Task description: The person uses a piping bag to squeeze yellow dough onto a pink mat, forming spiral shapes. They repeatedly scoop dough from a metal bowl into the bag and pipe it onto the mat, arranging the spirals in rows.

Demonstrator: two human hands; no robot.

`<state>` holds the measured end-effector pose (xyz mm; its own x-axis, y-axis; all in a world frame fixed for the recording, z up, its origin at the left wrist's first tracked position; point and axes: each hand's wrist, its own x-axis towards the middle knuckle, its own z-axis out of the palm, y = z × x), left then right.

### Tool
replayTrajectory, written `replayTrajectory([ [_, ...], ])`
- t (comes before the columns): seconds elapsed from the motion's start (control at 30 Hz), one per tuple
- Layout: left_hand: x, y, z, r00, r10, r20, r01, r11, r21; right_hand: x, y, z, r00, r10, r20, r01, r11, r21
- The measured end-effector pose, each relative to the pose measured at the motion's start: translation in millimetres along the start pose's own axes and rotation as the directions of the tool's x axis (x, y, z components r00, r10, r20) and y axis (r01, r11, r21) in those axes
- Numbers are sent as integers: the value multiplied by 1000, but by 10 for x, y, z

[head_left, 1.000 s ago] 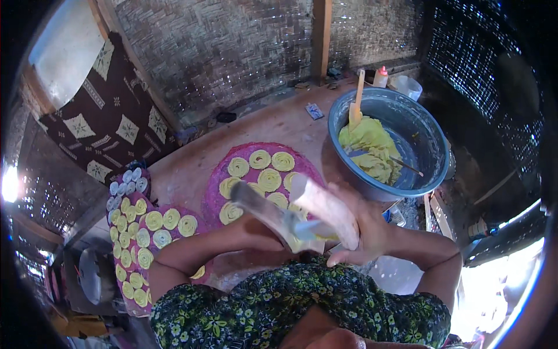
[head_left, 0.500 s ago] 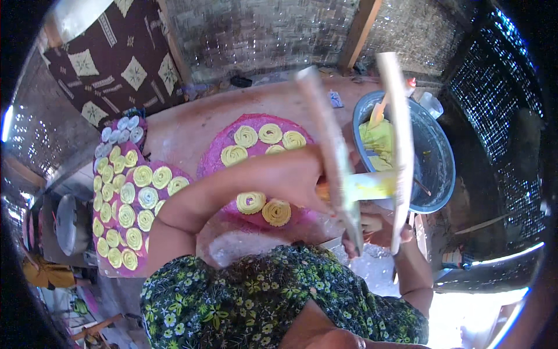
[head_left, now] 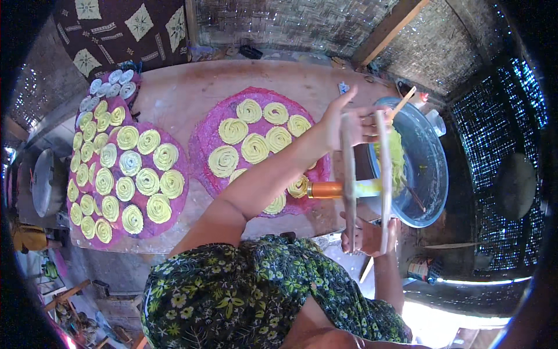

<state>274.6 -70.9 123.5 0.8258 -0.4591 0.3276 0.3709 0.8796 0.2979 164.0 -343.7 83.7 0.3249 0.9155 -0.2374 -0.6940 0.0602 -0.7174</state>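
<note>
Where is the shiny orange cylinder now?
In the head view, the shiny orange cylinder is right of centre, jutting left from two long pale bars, below the left hand.

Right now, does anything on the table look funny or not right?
Yes: a whitish swirl, on the purple mat left of the middle one. It looks odd because most neighbouring swirls are yellow.

My press (head_left: 367, 187) has two bars (head_left: 386, 160) of smooth, matt wood and a glossy orange cylinder (head_left: 327, 189) that looks metallic. My blouse (head_left: 232, 291) is matt printed cloth; the tub (head_left: 430, 160) looks like smooth plastic, the mats (head_left: 204, 129) rough mesh, the wall (head_left: 290, 29) coarsely woven bamboo.
</note>
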Motion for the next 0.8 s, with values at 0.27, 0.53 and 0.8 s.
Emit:
replayTrajectory([
  [0.27, -158, -157, -1087, 989, 144, -28, -147, 960, -239, 120, 27, -188, 949, 125, -290, -166, 978, -122],
  [0.53, -43, 299, -695, 981, 175, 87, -157, 971, -180, 267, -100, -156, 912, -119, -392, -71, 897, -436],
  [0.8, -222, 554, -441, 975, 218, 31, -216, 974, -68, 426, -164, -144, 953, -67, -294, -76, 890, -449],
])
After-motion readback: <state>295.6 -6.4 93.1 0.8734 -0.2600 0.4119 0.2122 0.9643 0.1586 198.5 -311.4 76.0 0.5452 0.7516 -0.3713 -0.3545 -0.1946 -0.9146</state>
